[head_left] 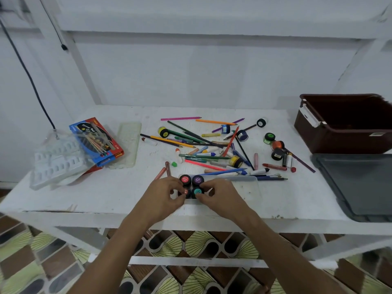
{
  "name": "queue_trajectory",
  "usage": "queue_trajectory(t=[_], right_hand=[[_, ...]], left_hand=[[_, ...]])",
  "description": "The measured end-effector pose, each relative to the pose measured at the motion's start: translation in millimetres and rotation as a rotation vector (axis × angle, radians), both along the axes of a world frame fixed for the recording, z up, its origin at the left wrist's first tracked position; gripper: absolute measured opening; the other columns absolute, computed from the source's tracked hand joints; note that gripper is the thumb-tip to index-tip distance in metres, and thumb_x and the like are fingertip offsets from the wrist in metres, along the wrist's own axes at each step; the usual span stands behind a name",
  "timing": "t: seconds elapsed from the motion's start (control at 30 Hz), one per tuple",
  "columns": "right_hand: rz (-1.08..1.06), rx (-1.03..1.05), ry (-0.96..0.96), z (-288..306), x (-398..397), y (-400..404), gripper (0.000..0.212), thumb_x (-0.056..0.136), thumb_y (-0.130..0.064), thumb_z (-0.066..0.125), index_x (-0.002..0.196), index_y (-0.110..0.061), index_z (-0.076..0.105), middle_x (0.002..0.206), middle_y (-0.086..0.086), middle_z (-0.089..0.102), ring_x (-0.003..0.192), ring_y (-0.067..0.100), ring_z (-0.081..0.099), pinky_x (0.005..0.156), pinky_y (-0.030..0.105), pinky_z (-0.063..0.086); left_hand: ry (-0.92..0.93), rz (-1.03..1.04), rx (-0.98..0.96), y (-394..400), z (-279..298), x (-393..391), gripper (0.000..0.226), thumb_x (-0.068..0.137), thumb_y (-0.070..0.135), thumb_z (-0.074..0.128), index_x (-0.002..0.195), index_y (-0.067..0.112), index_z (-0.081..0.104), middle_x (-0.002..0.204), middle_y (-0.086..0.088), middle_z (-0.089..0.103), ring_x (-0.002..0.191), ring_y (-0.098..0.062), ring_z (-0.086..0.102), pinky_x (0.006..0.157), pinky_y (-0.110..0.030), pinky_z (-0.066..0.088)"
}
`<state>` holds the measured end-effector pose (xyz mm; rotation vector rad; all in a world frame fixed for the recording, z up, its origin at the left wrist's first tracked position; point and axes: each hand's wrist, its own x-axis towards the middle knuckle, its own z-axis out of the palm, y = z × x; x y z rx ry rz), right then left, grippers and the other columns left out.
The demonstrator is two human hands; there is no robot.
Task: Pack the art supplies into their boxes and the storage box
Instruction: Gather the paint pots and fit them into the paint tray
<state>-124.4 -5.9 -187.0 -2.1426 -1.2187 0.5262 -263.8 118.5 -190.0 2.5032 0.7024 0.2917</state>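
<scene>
jars in tray [244,183]: four, 2x2
left hand [163,196]: pinched red jar [186,191]
right hand [216,193]: pinched teal jar [197,192]

Storage box [347,124]: right side cut off by the frame edge; interior too dark to read
Grey lid [356,185]: right and lower portions run out of frame
Red-capped jar [186,191]: largely covered by the fingers of the left hand [164,198]
Teal-capped jar [197,191]: near edge hidden under the right hand [218,196]
Cap lettering: too small to read (same for the brush pack [96,141] print)
Clear tray [244,187]: near-left corner hidden behind both hands
</scene>
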Motion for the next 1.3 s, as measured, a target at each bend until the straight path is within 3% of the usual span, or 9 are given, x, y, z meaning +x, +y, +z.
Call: queue_trajectory(t=[0.1, 0.3, 0.43, 0.67, 0.8, 0.93, 1.03, 1.13, 1.3], right_hand=[[-0.011, 0.006, 0.004, -5, 1, -1, 0.037, 0.087, -0.033, 0.064, 0.120, -0.017, 0.065, 0.101, -0.003, 0.066, 0.068, -0.001, 0.050, 0.057, 0.006, 0.036], [-0.043, 0.007, 0.042, 0, 15, -3, 0.038, 0.084, -0.036, 0.068, 0.116, -0.017, 0.065, 0.094, -0.007, 0.065, 0.073, -0.002, 0.055, 0.061, 0.007, 0.041], [-0.162, 0.075, -0.043, 13, 50, -1, 0.038, 0.085, -0.029, 0.068, 0.119, -0.011, 0.062, 0.098, -0.001, 0.061, 0.074, -0.001, 0.052, 0.062, 0.006, 0.038], [-0.321, -0.089, -0.154, 9, 113, 3, 0.052, 0.079, -0.035, 0.072, 0.121, -0.007, 0.060, 0.116, 0.012, 0.058, 0.104, 0.023, 0.054, 0.081, 0.026, 0.039], [-0.297, -0.205, -0.135, 7, 121, 4, 0.036, 0.078, -0.036, 0.071, 0.097, -0.005, 0.067, 0.088, 0.012, 0.062, 0.078, 0.020, 0.055, 0.065, 0.031, 0.043], [-0.257, -0.223, -0.083, 7, 119, 3, 0.023, 0.083, -0.027, 0.069, 0.090, -0.006, 0.068, 0.076, 0.007, 0.059, 0.062, 0.011, 0.049, 0.051, 0.020, 0.037], [-0.257, -0.188, -0.076, 5, 120, 5, 0.022, 0.083, -0.026, 0.069, 0.093, -0.006, 0.069, 0.078, 0.006, 0.059, 0.062, 0.008, 0.046, 0.050, 0.017, 0.032], [-0.256, -0.168, -0.082, 3, 121, 7, 0.024, 0.082, -0.026, 0.069, 0.097, -0.006, 0.069, 0.082, 0.004, 0.060, 0.067, 0.009, 0.048, 0.051, 0.014, 0.032], [-0.254, -0.115, -0.088, 0, 120, 10, 0.029, 0.082, -0.025, 0.070, 0.107, -0.010, 0.066, 0.094, 0.002, 0.061, 0.083, 0.011, 0.051, 0.057, 0.009, 0.032]], left_hand=[[-0.004, -0.007, 0.009, 0, -2, 0, 0.018, 0.081, 0.021, 0.069, 0.098, 0.018, 0.076, 0.104, 0.012, 0.060, 0.072, 0.007, 0.049, 0.068, 0.001, 0.035], [-0.002, 0.046, 0.002, 14, 6, 8, 0.014, 0.083, 0.028, 0.068, 0.095, 0.022, 0.073, 0.094, 0.007, 0.054, 0.077, -0.005, 0.050, 0.065, -0.009, 0.035], [-0.060, 0.173, 0.039, 51, 31, 37, 0.024, 0.086, 0.028, 0.063, 0.107, 0.018, 0.068, 0.103, 0.000, 0.058, 0.077, -0.009, 0.054, 0.074, -0.022, 0.041], [-0.022, 0.355, -0.012, 127, 22, 92, 0.044, 0.086, 0.028, 0.065, 0.123, 0.005, 0.057, 0.111, -0.016, 0.063, 0.100, -0.029, 0.059, 0.073, -0.026, 0.039], [0.112, 0.333, 0.026, 152, 12, 108, 0.060, 0.090, 0.031, 0.061, 0.142, 0.009, 0.039, 0.136, -0.021, 0.044, 0.116, -0.035, 0.052, 0.093, -0.037, 0.043], [0.279, 0.193, 0.153, 173, 5, 117, 0.052, 0.098, 0.022, 0.045, 0.148, 0.017, 0.031, 0.143, -0.018, 0.035, 0.118, -0.035, 0.051, 0.097, -0.038, 0.043], [0.366, 0.117, 0.238, 183, 3, 118, 0.050, 0.096, 0.008, 0.040, 0.144, 0.019, 0.039, 0.132, -0.016, 0.044, 0.111, -0.033, 0.054, 0.092, -0.039, 0.047], [0.434, 0.084, 0.344, 187, 2, 114, 0.050, 0.087, -0.004, 0.039, 0.129, 0.021, 0.053, 0.105, -0.010, 0.052, 0.090, -0.028, 0.056, 0.074, -0.036, 0.051], [0.417, 0.132, 0.386, 191, -5, 108, 0.031, 0.091, 0.009, 0.046, 0.118, 0.023, 0.052, 0.096, -0.005, 0.047, 0.078, -0.024, 0.053, 0.061, -0.033, 0.045]])
